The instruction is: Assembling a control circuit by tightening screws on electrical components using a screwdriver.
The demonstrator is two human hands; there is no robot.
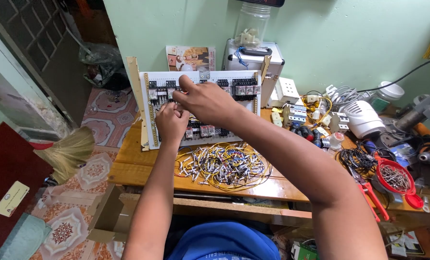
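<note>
On the perforated panel (203,107), left hand (171,121) and right hand (203,100) pinching, grip contents hidden, relays (246,89) partly covered.

Wall (320,43): pale green, plain, evenly lit by soft daylight. Wooden table (138,163) stands against it, top glossy orange-brown. Floor (104,110): patterned tiles, pink and cream medallions. Door (27,53) at far left, dark metal grille. Dark red cabinet (8,168) at left edge. Broom (70,151) lies beside the table. Cardboard box (104,216) under the table's left end.
</note>
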